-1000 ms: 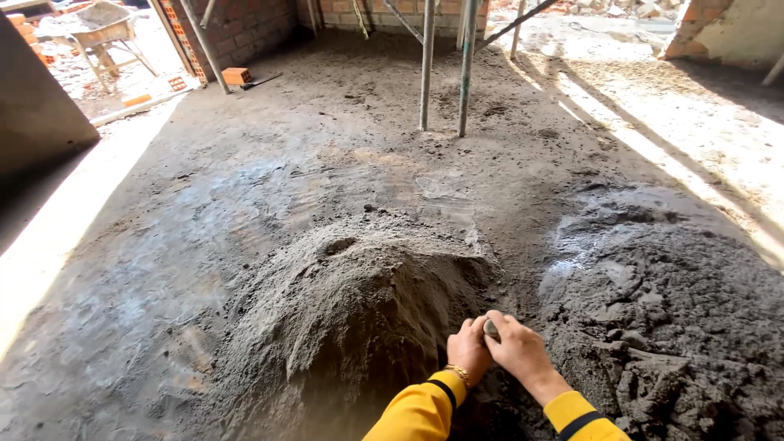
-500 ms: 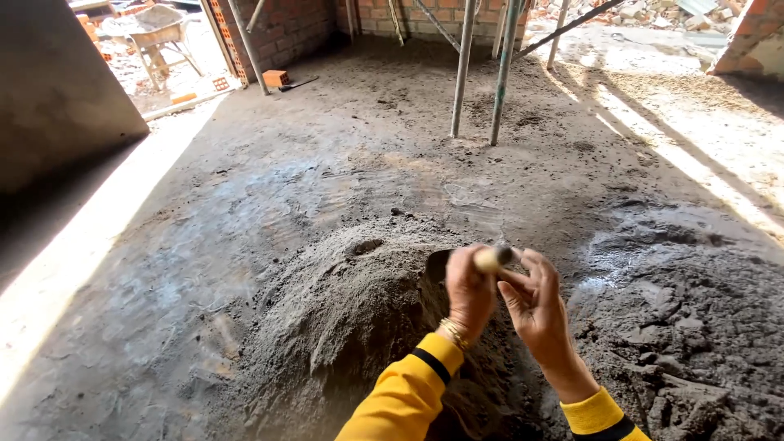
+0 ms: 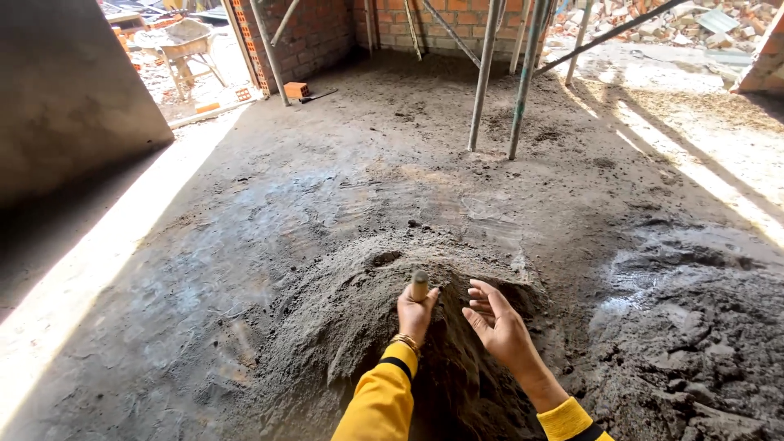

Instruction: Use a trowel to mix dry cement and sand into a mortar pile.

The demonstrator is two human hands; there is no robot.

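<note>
1. Far left, one grey concrete wall [image 3: 65, 90] blocks that side; beyond it stands one wheelbarrow [image 3: 186, 39] in the sunlit yard, its load hard to make out.
2. One loose orange brick [image 3: 296, 89] lies on the floor by the brick wall [image 3: 314, 33], with a dark tool beside it too small to identify.
3. One heap of dry grey sand [image 3: 343, 310] fills the middle foreground.
4. One left hand [image 3: 416, 312], in a yellow sleeve with a gold bracelet, is wrapped in a fist around one wooden handle [image 3: 419, 285]. The handle stands upright over the heap; whatever blade it carries is hidden behind the hand and in the sand.
5. One right hand [image 3: 498, 322] hangs just beside it, palm open and fingers spread, touching nothing.
6. Two metal props [image 3: 523, 82] rise close together from the floor behind, with more slanted poles further back, their tops cut off.
7. Right, one patch of wet dark mortar [image 3: 694, 343] glistens, running off the frame edge.
</note>
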